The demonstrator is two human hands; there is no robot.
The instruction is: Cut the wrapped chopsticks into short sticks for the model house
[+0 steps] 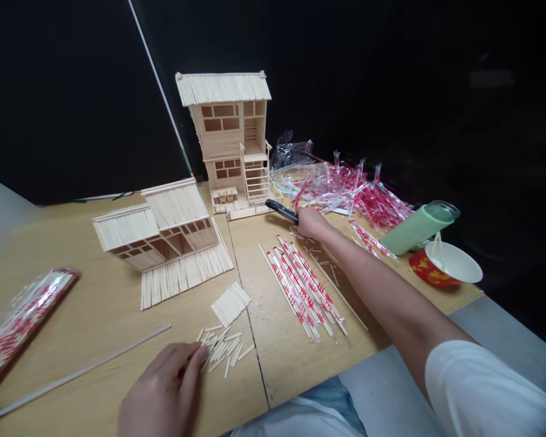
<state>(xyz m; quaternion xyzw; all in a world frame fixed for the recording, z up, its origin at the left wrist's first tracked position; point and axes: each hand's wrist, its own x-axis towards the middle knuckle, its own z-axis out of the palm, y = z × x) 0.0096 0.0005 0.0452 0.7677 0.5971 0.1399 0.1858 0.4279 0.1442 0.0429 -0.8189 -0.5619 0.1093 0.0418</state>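
Note:
My left hand (166, 385) is at the near side of a pile of short wooden sticks (230, 351). Its thumb and forefinger are pinched together at the pile's edge, and whatever is between them is hidden. A small flat panel of sticks (231, 303) lies just beyond the pile. My right hand (312, 222) reaches far across the table, closed around a slim black tool (282, 211) whose exact kind I cannot make out. The tool's tip points left, close to the front of a tall two-storey stick house (227, 133). A lower stick house (164, 240) stands to its left.
Wrapped chopsticks (303, 291) lie under my right forearm. Behind them spreads a heap of torn red-and-clear wrappers (359, 191). A green bottle (414, 227) and a paper bowl (450, 264) are at right. At left are a packed chopstick bundle (25, 328) and a long thin strip (86, 369).

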